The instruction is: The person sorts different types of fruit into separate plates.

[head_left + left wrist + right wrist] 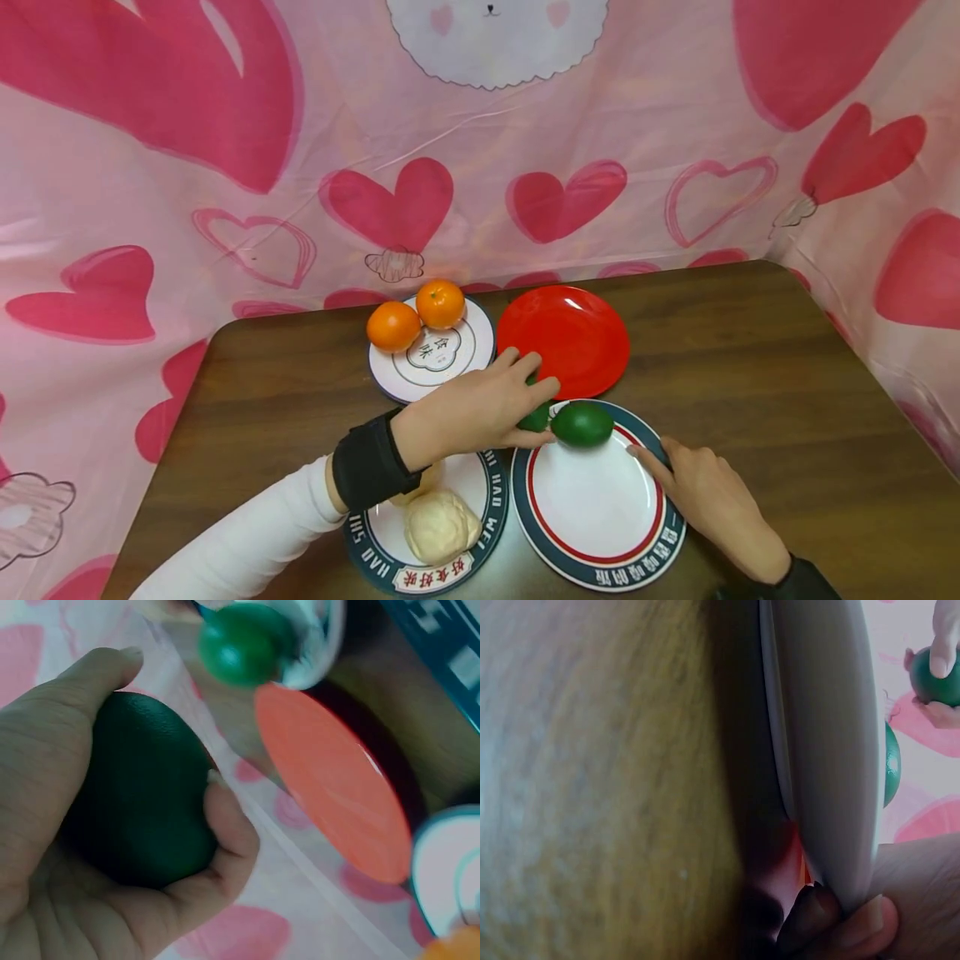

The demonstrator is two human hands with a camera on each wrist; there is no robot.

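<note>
One green fruit (150, 795) fills my left fingers' (234, 834) grip, my right fingers (651, 465) pinch the plate (581, 517), and tilting it could roll the second fruit (582, 424) off

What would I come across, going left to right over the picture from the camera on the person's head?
Left orange → right orange → held green fruit, in the left hand → loose green fruit → right hand.

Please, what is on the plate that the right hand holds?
One green fruit lies on the plate, near its far edge. The left hand, gripping another green fruit, covers part of the rim; what is beneath cannot be seen.
</note>
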